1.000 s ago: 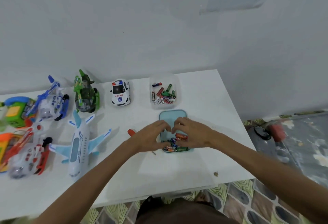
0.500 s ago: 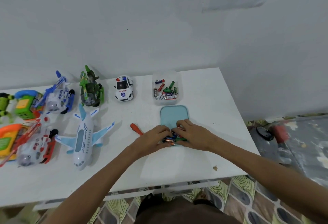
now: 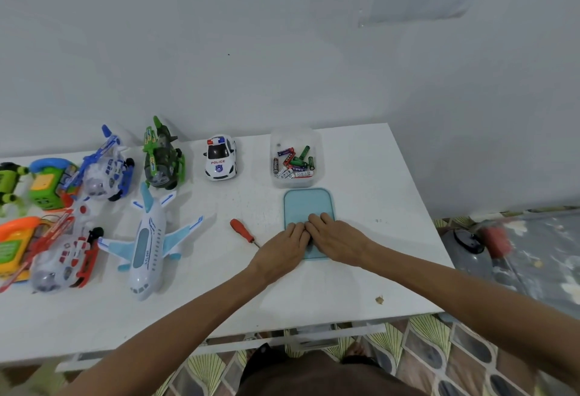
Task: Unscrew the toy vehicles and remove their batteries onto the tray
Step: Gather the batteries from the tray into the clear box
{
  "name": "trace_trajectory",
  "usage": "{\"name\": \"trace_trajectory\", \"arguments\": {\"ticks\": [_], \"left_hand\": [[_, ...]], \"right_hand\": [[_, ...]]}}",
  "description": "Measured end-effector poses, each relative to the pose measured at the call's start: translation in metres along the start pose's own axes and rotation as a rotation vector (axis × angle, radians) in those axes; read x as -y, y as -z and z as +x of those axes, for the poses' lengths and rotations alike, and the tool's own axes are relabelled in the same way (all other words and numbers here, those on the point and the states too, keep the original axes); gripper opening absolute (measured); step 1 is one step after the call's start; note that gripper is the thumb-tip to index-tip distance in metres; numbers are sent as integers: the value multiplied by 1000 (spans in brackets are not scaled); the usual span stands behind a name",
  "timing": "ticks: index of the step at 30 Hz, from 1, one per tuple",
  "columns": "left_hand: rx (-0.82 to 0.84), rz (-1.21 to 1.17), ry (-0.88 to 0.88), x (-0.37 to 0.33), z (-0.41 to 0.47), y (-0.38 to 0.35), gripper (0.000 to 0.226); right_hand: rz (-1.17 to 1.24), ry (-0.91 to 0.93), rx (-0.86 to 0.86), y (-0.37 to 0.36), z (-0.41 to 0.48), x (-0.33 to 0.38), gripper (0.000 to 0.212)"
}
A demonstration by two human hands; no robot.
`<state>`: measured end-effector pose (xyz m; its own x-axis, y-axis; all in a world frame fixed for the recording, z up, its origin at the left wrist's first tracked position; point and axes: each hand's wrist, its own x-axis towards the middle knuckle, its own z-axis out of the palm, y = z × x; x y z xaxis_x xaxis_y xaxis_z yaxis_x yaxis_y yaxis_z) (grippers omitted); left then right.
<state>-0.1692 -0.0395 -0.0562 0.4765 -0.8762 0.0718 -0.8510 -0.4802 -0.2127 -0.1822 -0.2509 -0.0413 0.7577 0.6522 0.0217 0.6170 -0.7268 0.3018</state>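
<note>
Left grip (image 3: 287,240) and right grip (image 3: 337,235) were laid touching over the near half of the tray (image 3: 307,204). How far they were closed, or what was held, could not be told. Batteries (image 3: 295,161) were noted in the box (image 3: 317,144) behind the tray. The screwdriver (image 3: 241,230) and plane (image 3: 147,245) were noted to its left on the surface (image 3: 376,176).

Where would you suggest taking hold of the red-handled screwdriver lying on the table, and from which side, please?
Grip the screwdriver by its thick red handle, coming down from above with fingers across its width. It lies flat on the white table. The handle is at the far-left end with open space around it, while the thin shaft points toward the left hand, which sits close beside the tip.
</note>
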Motion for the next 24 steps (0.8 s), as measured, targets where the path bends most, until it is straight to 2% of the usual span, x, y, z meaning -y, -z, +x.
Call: {"name": "trace_trajectory", "arguments": {"ticks": [3, 6, 8, 10, 12, 15, 17, 18, 20, 22, 24], "left_hand": [[31, -12, 35, 0, 8, -3, 61], [66, -189, 98, 8, 12, -4, 60], [24, -333, 150, 9, 10, 2, 45], [-2, -560, 281, 9, 12, 10, 28], [-19, -722, 357, 24, 15, 18, 16], [-92, -996, 568, 61, 33, 35, 12], [-189, -1057, 669, 87, 48, 44, 16], [-201, -1067, 711, 99, 55, 49, 17], [-187, -1054, 743, 122, 71, 56, 15], [-157, -1006, 754, 141, 92, 58, 17], [-55, -915, 802, 156, 112, 54, 20]], "right_hand": [[-5, -51, -11, 2, 3, -4, 29], [61, -90, 2, 6, 11, -4, 26], [143, -132, 73, 10, 15, -4, 22], [408, -314, 159, 15, 22, -5, 12], [817, -524, 253, 28, 32, -15, 19], [1394, -766, 219, 57, 52, -42, 29], [1628, -885, 192, 68, 69, -62, 26], [1667, -926, 171, 72, 80, -70, 32], [1612, -932, 114, 77, 104, -84, 14], [1327, -914, 64, 75, 127, -94, 23], [1014, -857, 77, 72, 151, -98, 29]]}}
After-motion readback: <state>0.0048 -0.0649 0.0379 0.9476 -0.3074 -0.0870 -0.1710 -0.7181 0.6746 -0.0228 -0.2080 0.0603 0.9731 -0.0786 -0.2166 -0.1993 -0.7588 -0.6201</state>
